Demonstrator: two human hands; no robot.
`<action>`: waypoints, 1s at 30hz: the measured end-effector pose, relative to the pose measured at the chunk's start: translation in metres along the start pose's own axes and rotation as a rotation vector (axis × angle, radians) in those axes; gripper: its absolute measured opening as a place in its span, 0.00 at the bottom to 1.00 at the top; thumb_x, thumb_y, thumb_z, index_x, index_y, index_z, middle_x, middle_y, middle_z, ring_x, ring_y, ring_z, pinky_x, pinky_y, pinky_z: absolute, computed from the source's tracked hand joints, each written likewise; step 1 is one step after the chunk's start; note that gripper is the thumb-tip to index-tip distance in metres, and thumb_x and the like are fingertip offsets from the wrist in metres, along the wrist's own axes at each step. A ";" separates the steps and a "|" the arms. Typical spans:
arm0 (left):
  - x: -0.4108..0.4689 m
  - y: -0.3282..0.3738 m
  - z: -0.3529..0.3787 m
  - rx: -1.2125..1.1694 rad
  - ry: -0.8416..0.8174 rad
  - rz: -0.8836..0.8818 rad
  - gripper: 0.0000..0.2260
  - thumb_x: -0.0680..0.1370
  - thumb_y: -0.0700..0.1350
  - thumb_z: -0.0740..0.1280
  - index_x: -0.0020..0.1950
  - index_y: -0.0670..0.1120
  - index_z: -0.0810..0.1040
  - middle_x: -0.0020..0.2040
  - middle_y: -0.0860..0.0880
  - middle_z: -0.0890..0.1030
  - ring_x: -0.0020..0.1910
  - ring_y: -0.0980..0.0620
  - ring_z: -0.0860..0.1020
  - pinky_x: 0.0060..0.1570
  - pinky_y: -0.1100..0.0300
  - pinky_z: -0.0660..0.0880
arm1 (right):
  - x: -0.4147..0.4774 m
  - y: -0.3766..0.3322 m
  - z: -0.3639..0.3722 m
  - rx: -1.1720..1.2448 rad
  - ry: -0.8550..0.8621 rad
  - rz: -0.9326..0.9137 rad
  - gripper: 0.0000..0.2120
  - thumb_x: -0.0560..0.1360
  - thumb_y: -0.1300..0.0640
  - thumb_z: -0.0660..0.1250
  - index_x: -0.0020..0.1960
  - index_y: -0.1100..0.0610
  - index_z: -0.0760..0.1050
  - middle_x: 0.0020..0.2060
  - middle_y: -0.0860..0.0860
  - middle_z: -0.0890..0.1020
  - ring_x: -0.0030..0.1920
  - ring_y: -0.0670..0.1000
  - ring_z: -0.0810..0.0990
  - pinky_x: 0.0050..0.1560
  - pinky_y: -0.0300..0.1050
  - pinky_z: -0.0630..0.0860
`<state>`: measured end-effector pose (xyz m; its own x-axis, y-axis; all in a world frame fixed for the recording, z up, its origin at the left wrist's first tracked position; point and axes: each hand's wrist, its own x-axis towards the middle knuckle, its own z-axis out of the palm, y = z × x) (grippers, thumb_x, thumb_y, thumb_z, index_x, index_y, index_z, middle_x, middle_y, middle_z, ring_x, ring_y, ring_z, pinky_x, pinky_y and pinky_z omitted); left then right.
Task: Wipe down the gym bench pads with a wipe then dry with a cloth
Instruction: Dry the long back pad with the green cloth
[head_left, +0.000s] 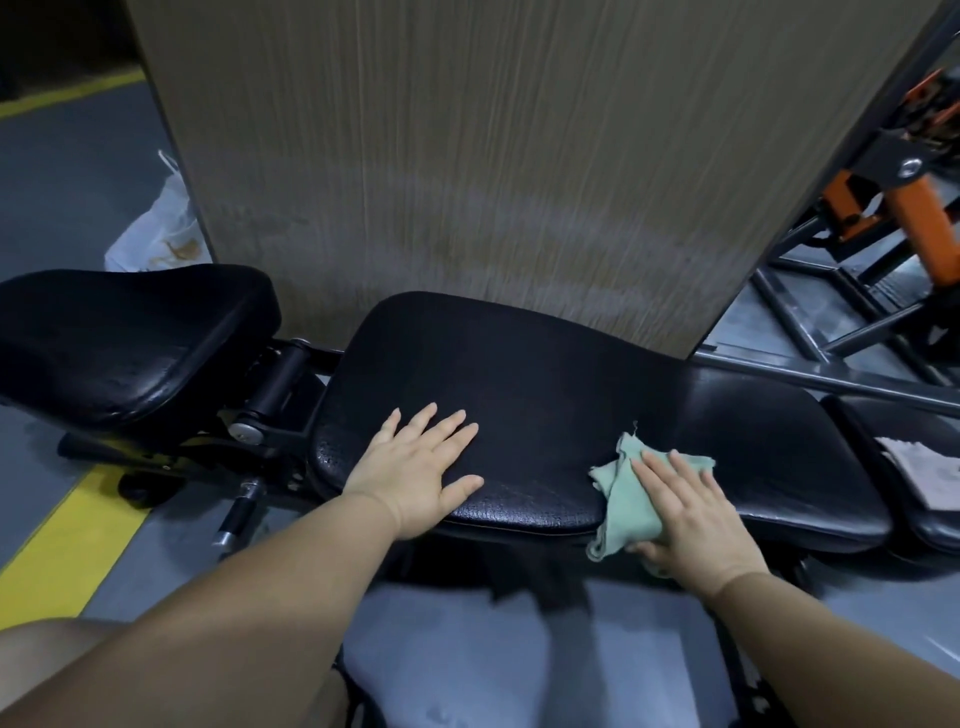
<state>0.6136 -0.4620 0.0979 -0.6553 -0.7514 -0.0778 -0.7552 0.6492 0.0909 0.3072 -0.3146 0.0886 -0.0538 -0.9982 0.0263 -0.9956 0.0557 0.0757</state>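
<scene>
Rising behind everything stood a wood-grain pillar (467, 182). Below it lay the long black bench pad (571, 384), with a smaller seat pad (119, 338) to its left. The left hand (421, 473) rested flat on the long pad, fingers spread. The right hand (691, 514), fingers straight, pressed a green cloth (621, 499) onto the pad's near edge.

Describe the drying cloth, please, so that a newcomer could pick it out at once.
Find the long black bench pad before the wooden panel. At its near right edge, the right hand presses on a crumpled cloth. It is pale green and frayed, unlike the flat white sheet on the next pad rightward.
</scene>
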 end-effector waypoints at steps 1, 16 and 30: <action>0.000 0.000 0.000 0.004 0.000 0.002 0.41 0.67 0.69 0.29 0.79 0.58 0.44 0.79 0.59 0.44 0.78 0.53 0.41 0.76 0.47 0.40 | -0.001 0.001 0.001 0.006 -0.002 0.028 0.56 0.49 0.40 0.82 0.71 0.53 0.62 0.67 0.53 0.74 0.68 0.59 0.68 0.65 0.62 0.67; 0.001 -0.002 0.003 -0.009 0.035 0.007 0.41 0.68 0.68 0.25 0.79 0.59 0.45 0.79 0.60 0.45 0.78 0.54 0.42 0.76 0.48 0.40 | 0.022 -0.103 0.008 -0.028 0.196 -0.279 0.50 0.55 0.46 0.80 0.72 0.52 0.63 0.69 0.49 0.72 0.70 0.58 0.70 0.67 0.65 0.65; 0.001 0.000 0.002 0.019 0.030 -0.006 0.40 0.68 0.67 0.28 0.79 0.59 0.45 0.79 0.60 0.45 0.78 0.53 0.42 0.76 0.48 0.41 | 0.006 0.027 0.000 0.008 -0.044 0.073 0.56 0.50 0.41 0.82 0.73 0.50 0.64 0.70 0.49 0.71 0.71 0.59 0.68 0.66 0.64 0.64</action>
<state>0.6134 -0.4627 0.0958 -0.6498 -0.7586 -0.0483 -0.7598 0.6463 0.0714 0.2797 -0.3190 0.0913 -0.1295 -0.9915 -0.0119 -0.9894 0.1284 0.0672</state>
